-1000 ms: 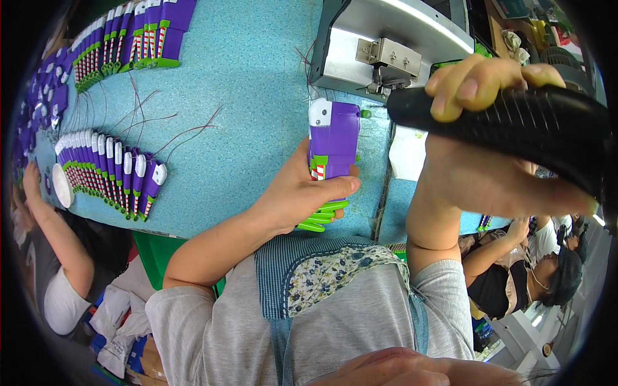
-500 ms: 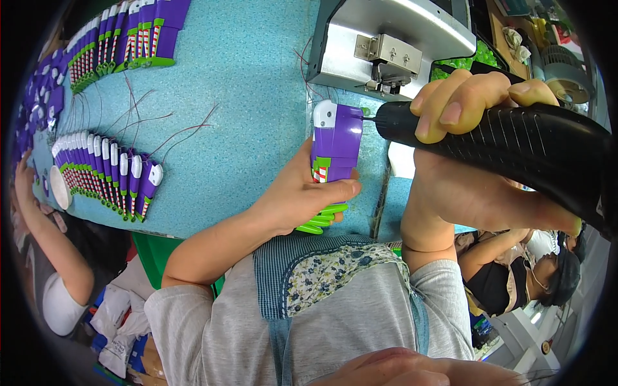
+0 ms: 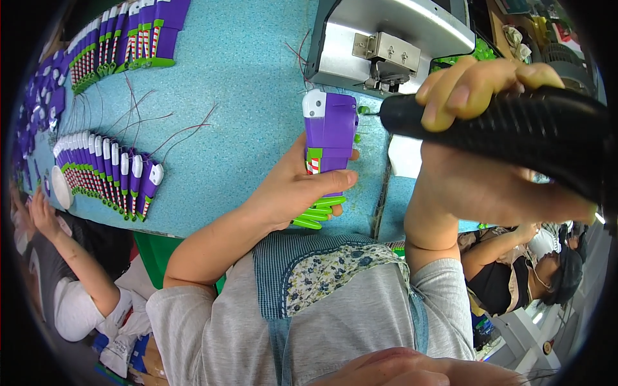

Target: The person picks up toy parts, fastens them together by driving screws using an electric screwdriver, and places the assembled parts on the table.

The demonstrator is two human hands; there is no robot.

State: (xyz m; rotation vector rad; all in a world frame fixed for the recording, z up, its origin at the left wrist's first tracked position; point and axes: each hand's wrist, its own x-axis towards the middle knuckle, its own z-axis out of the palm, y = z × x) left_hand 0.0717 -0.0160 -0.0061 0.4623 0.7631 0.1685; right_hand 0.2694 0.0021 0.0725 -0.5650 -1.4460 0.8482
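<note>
A purple and white toy arm (image 3: 331,122) with green fingers (image 3: 320,211) stands upright in my left hand (image 3: 293,183), whose thumb presses across its lower part. Wrapped round a black electric screwdriver (image 3: 502,122), my right hand (image 3: 476,154) holds it level, its thin bit pointing left at the toy arm's upper right side. A gap shows between the bit and the purple casing. Beside the bit tip is a small green piece (image 3: 364,110); I cannot tell whether it touches the bit. Another green piece shows lower along the toy's edge.
A metal machine (image 3: 386,55) stands at the back, with a tray of green parts (image 3: 484,51) to its right. Rows of similar toy arms (image 3: 106,170) with loose wires lie on the blue table (image 3: 238,83) at left. Other people sit at both sides; one's hand (image 3: 44,215) is at far left.
The screwdriver bit has drawn away from the toy arm's side. My left hand has shifted the toy slightly left and turned it a little. The left-side person's arm has moved right.
</note>
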